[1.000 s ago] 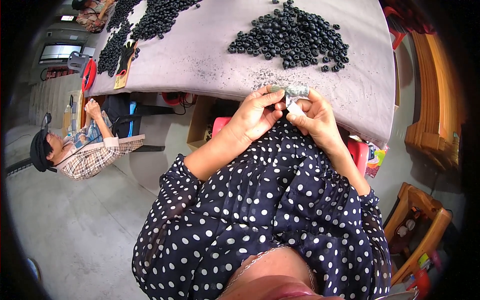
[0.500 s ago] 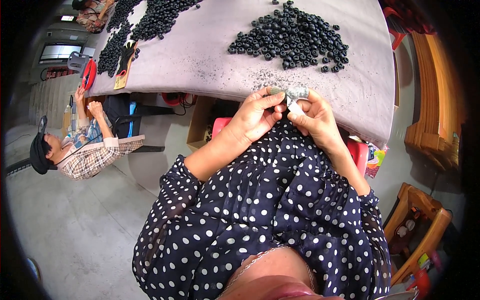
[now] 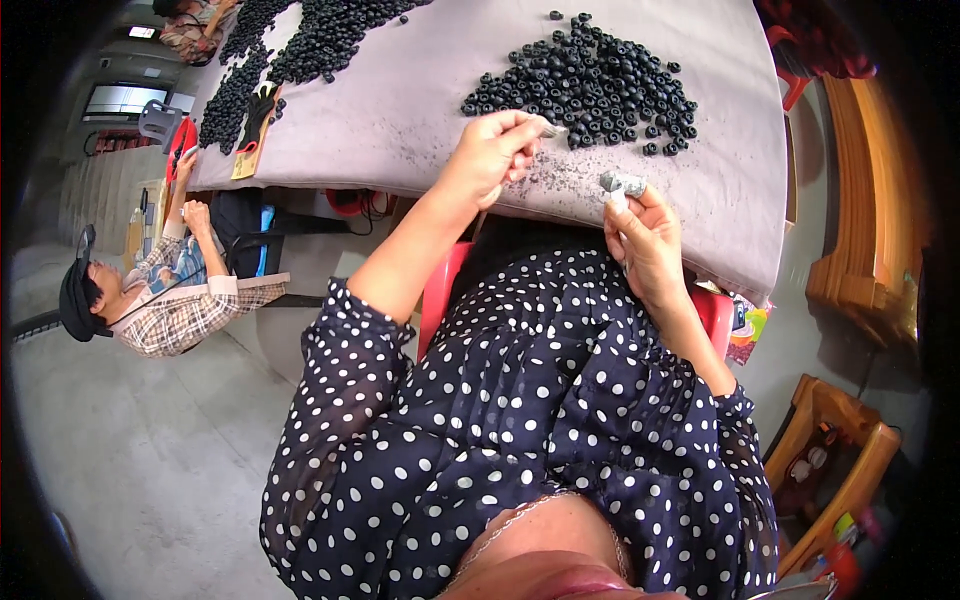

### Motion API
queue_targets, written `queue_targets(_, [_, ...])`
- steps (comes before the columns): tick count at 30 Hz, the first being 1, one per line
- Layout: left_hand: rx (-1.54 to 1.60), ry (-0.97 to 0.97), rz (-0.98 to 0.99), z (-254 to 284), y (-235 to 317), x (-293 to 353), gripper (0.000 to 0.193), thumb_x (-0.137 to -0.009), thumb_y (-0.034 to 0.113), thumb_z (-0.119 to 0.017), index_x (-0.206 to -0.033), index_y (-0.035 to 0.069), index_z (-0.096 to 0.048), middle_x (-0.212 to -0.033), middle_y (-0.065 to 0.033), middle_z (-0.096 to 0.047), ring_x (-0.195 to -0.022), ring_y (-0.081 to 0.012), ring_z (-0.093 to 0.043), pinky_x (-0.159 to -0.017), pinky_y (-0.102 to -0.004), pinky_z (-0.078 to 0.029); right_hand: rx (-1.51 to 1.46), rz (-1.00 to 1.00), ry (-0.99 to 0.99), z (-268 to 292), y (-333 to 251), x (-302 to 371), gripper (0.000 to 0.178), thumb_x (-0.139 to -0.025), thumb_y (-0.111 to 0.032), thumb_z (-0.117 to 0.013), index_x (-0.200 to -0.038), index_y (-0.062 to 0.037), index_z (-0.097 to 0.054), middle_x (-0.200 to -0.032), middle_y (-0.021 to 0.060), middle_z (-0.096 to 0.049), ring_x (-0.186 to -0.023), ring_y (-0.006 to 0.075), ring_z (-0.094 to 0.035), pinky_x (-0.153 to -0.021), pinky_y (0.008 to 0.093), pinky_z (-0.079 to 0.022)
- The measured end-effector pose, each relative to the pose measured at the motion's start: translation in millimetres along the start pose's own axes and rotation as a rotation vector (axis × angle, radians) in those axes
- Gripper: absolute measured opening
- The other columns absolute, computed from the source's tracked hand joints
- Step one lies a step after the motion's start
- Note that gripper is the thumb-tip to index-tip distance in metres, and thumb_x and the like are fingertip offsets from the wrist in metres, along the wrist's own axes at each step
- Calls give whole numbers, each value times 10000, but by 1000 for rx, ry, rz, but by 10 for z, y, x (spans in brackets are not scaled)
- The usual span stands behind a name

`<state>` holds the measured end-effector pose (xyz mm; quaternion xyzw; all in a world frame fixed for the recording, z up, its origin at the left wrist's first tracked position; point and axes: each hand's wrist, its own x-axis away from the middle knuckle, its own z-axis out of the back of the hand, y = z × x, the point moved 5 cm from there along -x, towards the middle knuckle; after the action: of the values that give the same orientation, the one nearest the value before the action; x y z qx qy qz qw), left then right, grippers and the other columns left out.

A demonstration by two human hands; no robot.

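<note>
My left hand (image 3: 490, 158) is raised over the table's near edge, its fingers closed in a pinch. A small silvery-grey piece (image 3: 551, 131) sticks out from its fingertips toward a pile of small black round pieces with holes (image 3: 590, 85). To the right and nearer me, my right hand (image 3: 648, 240) is closed too. At its index fingertip sits a grey, dark-smudged wrapping (image 3: 629, 184), with a narrow white strip (image 3: 618, 202) beside the thumb. I cannot make out what, if anything, is pinched there. Dark crumbs (image 3: 570, 175) lie scattered on the cloth between the hands.
A grey cloth covers the table (image 3: 380, 130). More black pieces (image 3: 335, 40) are heaped far left, near a yellow-and-black item (image 3: 250, 150). A person in a checked shirt (image 3: 190, 315) sits at left, by a red bowl (image 3: 183, 138). Wooden furniture (image 3: 865, 230) stands right.
My hands were together at the table edge and have parted. My left hand has moved forward and left toward the pile with the silvery piece; my right hand has shifted slightly right.
</note>
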<state>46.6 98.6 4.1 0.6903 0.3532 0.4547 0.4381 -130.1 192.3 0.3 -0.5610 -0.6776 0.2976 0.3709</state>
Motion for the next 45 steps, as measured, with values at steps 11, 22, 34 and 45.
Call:
queue_targets(11, [-1216,14,-738,-420,213,-124,169,-723,211,-673,-835,88,-641,-726,-76,-577,-655,-257,-589,-579,-352,-471,15,-31,-4,-21,8,3,202,-845,-82,-588,-1031,-28,-531,-672,-2,-545,-481,32,-420,-404,160,-289])
queue_targets(22, [-1152,64,-732,-338,129,-96,136,-787,154,-627,-871,47,-633,-750,-103,-581,-630,-222,-565,-590,-296,-447,16,-34,20,13,19,-13,198,-838,-82,-594,-1023,-36,-539,-658,-5,-544,-455,34,-410,-399,158,-280])
queue_targets(34, [258,-172,132,-335,-49,174,126,-880,139,-564,-916,21,-591,-766,-32,-587,-529,-20,-402,-395,-138,-286,32,5,-47,-38,-9,6,201,-878,-119,-565,-1053,-24,-538,-713,-20,-522,-493,20,-393,-422,160,-310])
queue_targets(45, [549,-180,243,-538,-250,420,95,-858,137,-596,-885,63,-543,-709,11,-510,-530,-35,-428,-401,-149,-337,109,-41,-156,-158,-68,62,330,-811,-62,-636,-1105,-25,-491,-733,-19,-527,-526,12,-439,-425,142,-327])
